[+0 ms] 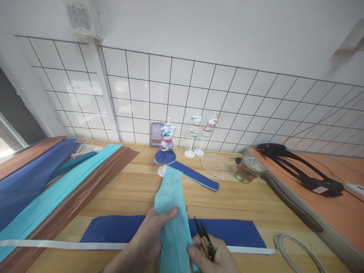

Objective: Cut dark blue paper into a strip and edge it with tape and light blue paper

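A folded turquoise fabric strip (173,189) is held up in front of me, running from the bottom edge toward the dress forms. My left hand (155,231) grips it, thumb on top. Thread snips (205,240) with dark, parted blades rest in my right hand (214,254), blades pointing away from me. The same hand's thumb and finger pinch the strip's right edge. Below both hands lies a dark blue fabric panel (233,231) with a white tape (85,245) along its near edge. Part of the panel is hidden behind the hands.
A small dress form (168,136) wears a blue skirt (165,156); a narrow blue strip (196,176) lies beside it. Two more forms (195,129) stand by the tiled wall. Long fabric lengths (65,178) cover the left. A glass jar (249,170) and clear ring (298,246) are right.
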Tool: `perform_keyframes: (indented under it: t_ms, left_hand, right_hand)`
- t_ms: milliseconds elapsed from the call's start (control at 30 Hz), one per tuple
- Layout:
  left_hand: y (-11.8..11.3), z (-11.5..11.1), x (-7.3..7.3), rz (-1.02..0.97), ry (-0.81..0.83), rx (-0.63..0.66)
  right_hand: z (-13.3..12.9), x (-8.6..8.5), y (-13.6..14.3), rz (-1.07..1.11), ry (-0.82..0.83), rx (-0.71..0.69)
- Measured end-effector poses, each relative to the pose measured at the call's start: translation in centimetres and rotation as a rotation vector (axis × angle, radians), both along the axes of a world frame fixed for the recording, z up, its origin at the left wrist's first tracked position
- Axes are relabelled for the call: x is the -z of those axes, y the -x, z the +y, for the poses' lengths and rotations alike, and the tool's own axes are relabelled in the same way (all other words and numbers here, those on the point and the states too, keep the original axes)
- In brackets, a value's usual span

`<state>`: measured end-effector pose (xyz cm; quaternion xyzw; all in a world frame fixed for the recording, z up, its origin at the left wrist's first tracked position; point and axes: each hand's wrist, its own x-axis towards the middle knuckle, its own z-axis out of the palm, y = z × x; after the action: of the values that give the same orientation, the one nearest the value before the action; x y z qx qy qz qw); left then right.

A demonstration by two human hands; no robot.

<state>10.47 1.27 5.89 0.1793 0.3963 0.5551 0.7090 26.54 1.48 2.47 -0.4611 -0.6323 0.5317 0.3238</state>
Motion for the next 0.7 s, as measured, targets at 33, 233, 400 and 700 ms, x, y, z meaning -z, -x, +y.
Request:
perform_keyframes:
  t_ms: [33,233,400,700]
  left_hand:
    - [0.1,0.0,-0.1,0.012,-0.003,-0.010]
    - [0.6,0.3,-0.7,0.052,0.003,-0.141]
    - [0.3,0.3,-0.7,0.067,-0.030,-0.128]
    - [-0.1,0.1,-1.1,0.113,0.014,-0.138]
  right_hand:
    - [0.1,0.0,0.0,-0.006,-0.013,0.015]
    - [0.6,-0.1,-0.1,-0.006,-0.003,0.025]
    - [1.0,-0.5,-0.3,-0.018,-0.033,0.055]
    - [1.4,-0.1,-0.8,-0.076,-0.068,0.069]
